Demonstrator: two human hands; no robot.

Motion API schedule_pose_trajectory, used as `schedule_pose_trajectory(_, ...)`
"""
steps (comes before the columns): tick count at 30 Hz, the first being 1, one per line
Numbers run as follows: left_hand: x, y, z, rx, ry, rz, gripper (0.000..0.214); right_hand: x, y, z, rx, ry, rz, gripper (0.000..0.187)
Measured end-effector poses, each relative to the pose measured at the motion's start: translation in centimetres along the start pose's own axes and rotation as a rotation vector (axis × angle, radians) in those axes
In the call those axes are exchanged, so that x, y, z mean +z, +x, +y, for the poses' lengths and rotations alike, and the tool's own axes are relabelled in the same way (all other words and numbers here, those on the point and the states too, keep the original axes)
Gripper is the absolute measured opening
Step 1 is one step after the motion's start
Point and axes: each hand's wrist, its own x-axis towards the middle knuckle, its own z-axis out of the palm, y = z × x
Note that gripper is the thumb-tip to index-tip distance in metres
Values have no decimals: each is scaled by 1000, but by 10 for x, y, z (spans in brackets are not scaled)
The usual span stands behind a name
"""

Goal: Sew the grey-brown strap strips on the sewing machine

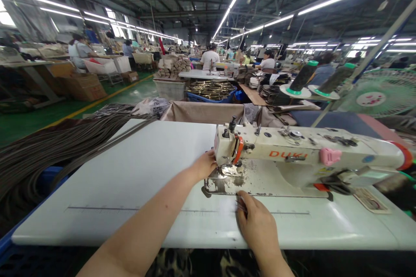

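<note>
An industrial sewing machine with orange lettering stands on the white worktable. My left hand reaches to the left side of the machine's head, by the needle and presser foot. Its fingertips are partly hidden behind the head, so what they touch cannot be made out. In front of the machine's bed, my right hand rests low over the table with its fingers curled closed. Something small, thin and dark shows at those fingers, too unclear to name.
Long dark strips hang over the table's left end. Two thread cones and a green fan stand behind at right. A fabric-lined bin borders the table's far edge. Co-workers sit further back, beyond a blue basket.
</note>
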Motion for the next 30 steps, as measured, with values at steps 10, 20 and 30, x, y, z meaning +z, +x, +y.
schedule_pose_trajectory(10, -7, -10, -2, 17, 66, 68, 31, -2, 1, -1, 11, 16, 9, 39)
schedule_pose_trajectory(20, -20, -22, 3, -62, 129, 44, 8, 0, -1, 0, 22, 29, 5, 39)
schedule_pose_trajectory(30, -13, -30, 4, -180, -14, 5, 6, -1, 1, -2, 11, 36, 39, 35)
